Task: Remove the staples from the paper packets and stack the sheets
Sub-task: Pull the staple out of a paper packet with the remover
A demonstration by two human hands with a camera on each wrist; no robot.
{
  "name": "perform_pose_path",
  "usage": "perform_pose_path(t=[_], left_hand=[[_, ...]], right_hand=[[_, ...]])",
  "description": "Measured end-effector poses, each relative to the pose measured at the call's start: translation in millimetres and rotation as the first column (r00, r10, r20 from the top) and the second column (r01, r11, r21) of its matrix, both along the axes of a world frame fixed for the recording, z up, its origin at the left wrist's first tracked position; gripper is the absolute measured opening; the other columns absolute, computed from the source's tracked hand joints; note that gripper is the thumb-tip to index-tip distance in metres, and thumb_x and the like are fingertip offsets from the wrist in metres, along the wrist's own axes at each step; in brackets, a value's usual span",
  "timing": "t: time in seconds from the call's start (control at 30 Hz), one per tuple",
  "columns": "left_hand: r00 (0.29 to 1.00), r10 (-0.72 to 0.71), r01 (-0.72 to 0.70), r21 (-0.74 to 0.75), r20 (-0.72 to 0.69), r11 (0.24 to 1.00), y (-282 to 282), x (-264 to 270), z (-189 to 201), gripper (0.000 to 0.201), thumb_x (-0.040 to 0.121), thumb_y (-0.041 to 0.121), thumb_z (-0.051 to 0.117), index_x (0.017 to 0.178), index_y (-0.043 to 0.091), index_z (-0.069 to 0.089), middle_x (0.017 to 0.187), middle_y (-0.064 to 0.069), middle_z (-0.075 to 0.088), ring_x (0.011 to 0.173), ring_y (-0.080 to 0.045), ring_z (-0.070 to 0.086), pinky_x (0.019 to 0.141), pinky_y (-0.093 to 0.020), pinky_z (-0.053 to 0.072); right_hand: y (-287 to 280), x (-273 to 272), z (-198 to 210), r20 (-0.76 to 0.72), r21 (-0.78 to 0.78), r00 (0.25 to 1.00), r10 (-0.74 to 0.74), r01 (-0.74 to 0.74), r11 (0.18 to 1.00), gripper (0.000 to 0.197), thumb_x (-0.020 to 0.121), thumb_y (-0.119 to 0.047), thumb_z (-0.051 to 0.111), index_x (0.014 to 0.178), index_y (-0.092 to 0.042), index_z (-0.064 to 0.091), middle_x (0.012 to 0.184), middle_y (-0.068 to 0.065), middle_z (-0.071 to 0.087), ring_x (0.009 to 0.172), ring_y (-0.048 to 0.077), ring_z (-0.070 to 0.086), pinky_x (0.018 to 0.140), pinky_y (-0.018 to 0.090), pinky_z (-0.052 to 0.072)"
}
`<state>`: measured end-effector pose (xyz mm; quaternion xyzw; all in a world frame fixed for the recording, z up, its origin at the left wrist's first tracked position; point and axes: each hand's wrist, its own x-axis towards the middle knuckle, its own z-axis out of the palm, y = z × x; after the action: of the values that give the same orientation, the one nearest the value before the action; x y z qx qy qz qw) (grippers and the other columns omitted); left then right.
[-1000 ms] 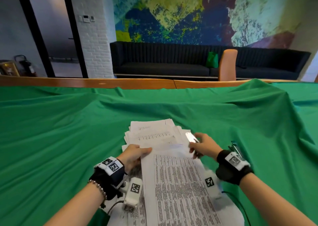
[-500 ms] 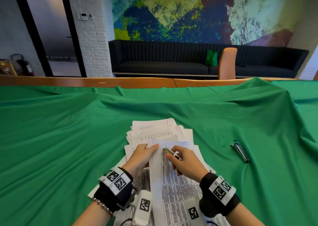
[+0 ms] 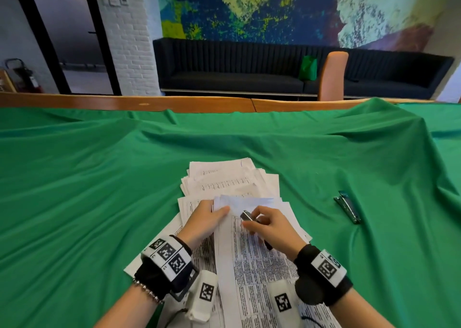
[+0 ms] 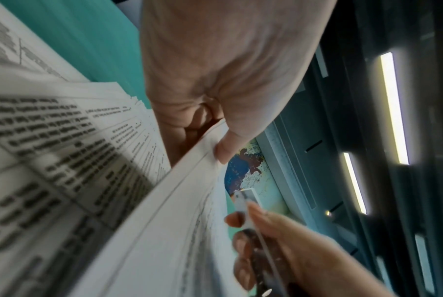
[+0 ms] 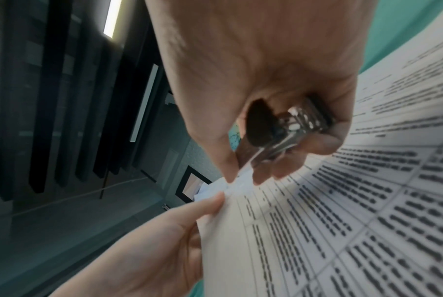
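Note:
A stapled packet (image 3: pixel 252 265) of printed tables lies on the green cloth before me. My left hand (image 3: pixel 219 211) pinches its upper left corner, thumb on top, and lifts that edge (image 4: pixel 189 170) off the sheets below. My right hand (image 3: pixel 252 219) grips a small metal staple remover (image 3: pixel 246 214), whose tip sits at the packet's top edge close to the left thumb. In the right wrist view the staple remover (image 5: pixel 294 128) is wrapped by curled fingers, its tip against the paper corner (image 5: pixel 230 186). The staple itself is hidden. A loose stack of sheets (image 3: pixel 224 180) lies just beyond the packet.
A small metal stapler (image 3: pixel 348 209) lies on the cloth to the right of the papers. The wrinkled green cloth (image 3: pixel 87 203) covers the table (image 3: pixel 174 104), with a raised fold at far right. More printed sheets (image 3: pixel 199 257) spread under the packet.
My right hand has carried the staple remover from the right, near the stapler, left to the packet's top corner. My left hand has closed on that corner and raised it.

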<state>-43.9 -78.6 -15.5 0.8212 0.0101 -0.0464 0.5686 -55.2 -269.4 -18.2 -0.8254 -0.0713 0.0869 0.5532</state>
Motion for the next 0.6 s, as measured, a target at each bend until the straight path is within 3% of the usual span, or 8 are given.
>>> perform_pose_path(t=[0.07,0.13,0.17,0.23,0.37,0.43,0.53,0.6], left_hand=[[0.997,-0.017,0.003,0.183,0.076,0.983,-0.2,-1.8,0.6,0.021,0.095,0.025,0.052,0.093,0.010,0.066,0.090,-0.002,0.069,0.085,-0.018,0.065,0.071,-0.028,0.052],[0.988,-0.049,-0.014,0.407,0.144,0.913,-2.5,-4.8,2.0,0.020,0.098,0.025,0.048,0.085,0.010,0.055,0.081,0.000,0.059,0.074,-0.015,0.055,0.057,-0.019,0.038],[0.984,-0.064,-0.025,0.489,0.165,0.872,-3.2,-5.8,1.9,0.020,0.099,0.026,0.046,0.085,0.012,0.050,0.080,0.001,0.053,0.072,-0.013,0.049,0.055,-0.021,0.032],[0.982,-0.088,-0.029,0.589,0.169,0.808,-3.2,-5.2,1.8,0.021,0.100,0.030,0.043,0.087,0.014,0.046,0.086,-0.001,0.052,0.077,-0.016,0.048,0.060,-0.025,0.032],[0.981,-0.101,-0.034,0.652,0.168,0.757,-5.1,-5.6,0.9,0.022,0.100,0.032,0.042,0.094,0.013,0.052,0.090,-0.003,0.056,0.082,-0.020,0.053,0.066,-0.030,0.039],[0.977,-0.099,-0.049,0.655,0.187,0.754,-7.2,-6.6,1.8,0.024,0.100,0.031,0.042,0.099,0.011,0.055,0.092,-0.003,0.057,0.082,-0.020,0.053,0.067,-0.030,0.041],[0.983,-0.075,-0.042,0.602,0.169,0.798,-7.8,-7.1,1.9,0.026,0.101,0.028,0.040,0.106,0.006,0.055,0.103,-0.009,0.060,0.085,-0.020,0.050,0.070,-0.030,0.040],[0.986,-0.062,-0.037,0.568,0.154,0.822,-9.3,-9.2,2.7,0.030,0.102,0.026,0.038,0.113,0.003,0.053,0.107,-0.011,0.058,0.086,-0.019,0.046,0.071,-0.028,0.035]], right_hand=[[-3.1,3.9,-2.5,-0.004,-0.034,1.000,0.014,-0.015,0.999,0.019,0.089,-0.030,0.067,0.092,-0.012,0.067,0.076,0.005,0.072,0.057,0.005,0.059,0.055,0.017,0.044],[-3.7,6.9,-5.5,-0.024,-0.060,0.999,0.027,-0.028,0.998,0.019,0.091,-0.034,0.064,0.093,-0.016,0.069,0.079,0.003,0.072,0.063,0.006,0.061,0.061,0.019,0.045],[-3.2,7.5,-6.9,-0.050,-0.050,0.998,0.028,-0.031,0.998,0.021,0.092,-0.035,0.063,0.093,-0.015,0.069,0.078,0.003,0.071,0.064,0.007,0.061,0.061,0.020,0.045],[-0.3,7.8,-6.9,-0.114,-0.034,0.993,0.029,-0.033,0.999,0.027,0.095,-0.038,0.057,0.091,-0.014,0.068,0.074,0.000,0.065,0.063,0.009,0.057,0.060,0.021,0.043],[9.5,1.7,-5.4,-0.164,-0.009,0.986,0.023,-0.025,1.000,0.043,0.098,-0.047,0.045,0.087,-0.010,0.063,0.067,0.000,0.053,0.053,0.011,0.045,0.051,0.022,0.038],[14.8,-3.8,-6.3,-0.177,0.061,0.984,0.026,-0.016,0.998,0.042,0.098,-0.046,0.047,0.092,-0.006,0.057,0.062,0.002,0.052,0.047,0.014,0.045,0.046,0.026,0.040],[19.2,-11.6,-9.7,-0.209,0.134,0.978,0.007,0.021,0.991,0.031,0.095,-0.033,0.058,0.098,-0.005,0.045,0.066,0.007,0.058,0.046,0.019,0.052,0.044,0.029,0.047],[20.4,-13.6,-12.4,-0.213,0.163,0.977,0.010,0.025,0.986,0.024,0.095,-0.023,0.060,0.098,-0.004,0.046,0.073,0.012,0.061,0.050,0.022,0.059,0.051,0.035,0.056]])
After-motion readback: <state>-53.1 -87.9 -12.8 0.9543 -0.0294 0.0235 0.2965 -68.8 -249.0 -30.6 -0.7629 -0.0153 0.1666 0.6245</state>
